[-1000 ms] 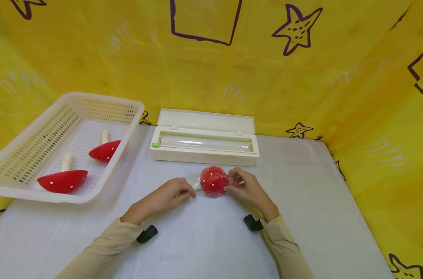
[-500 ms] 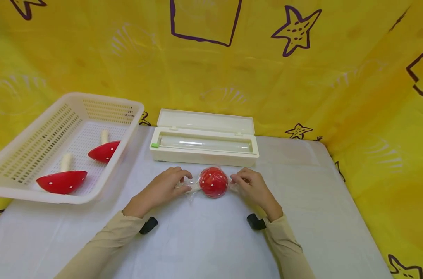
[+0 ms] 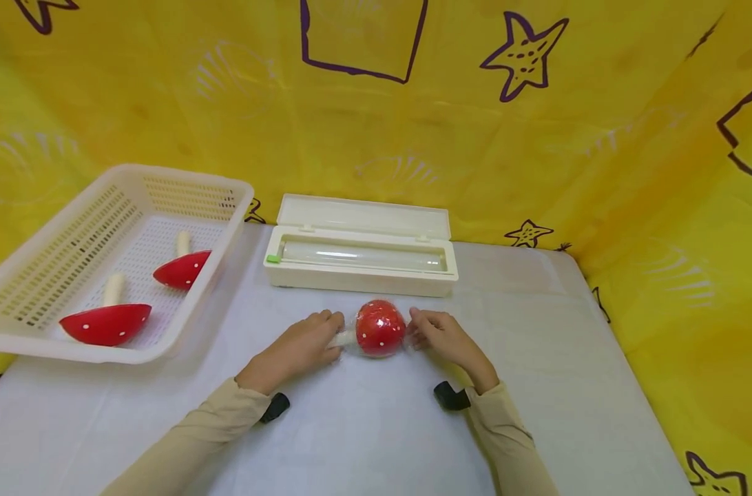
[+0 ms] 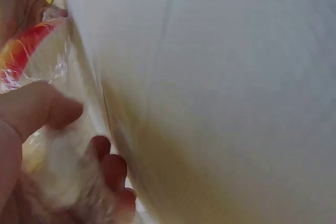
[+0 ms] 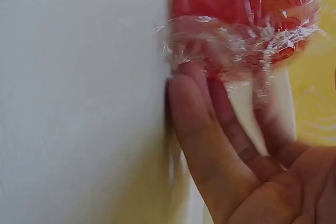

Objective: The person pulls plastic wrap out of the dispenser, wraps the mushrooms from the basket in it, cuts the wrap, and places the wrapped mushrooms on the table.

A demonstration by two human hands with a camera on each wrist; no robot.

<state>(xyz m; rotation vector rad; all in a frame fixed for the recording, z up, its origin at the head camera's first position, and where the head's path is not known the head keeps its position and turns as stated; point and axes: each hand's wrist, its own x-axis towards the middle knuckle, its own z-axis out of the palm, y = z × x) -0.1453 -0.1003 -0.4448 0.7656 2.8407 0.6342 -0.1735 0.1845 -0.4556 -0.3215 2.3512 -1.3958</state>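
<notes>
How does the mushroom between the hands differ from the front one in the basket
The wrapped mushroom has clear film around it; the front mushroom shows none. The wrapped mushroom's stem points toward the left hand; the front mushroom's points to the top of the head view. Both have white-dotted red caps and pale stems.

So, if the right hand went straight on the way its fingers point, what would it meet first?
The clear film around the red mushroom cap, then the cap. The right hand seems already at the film, though exact contact is hard to judge.
</notes>
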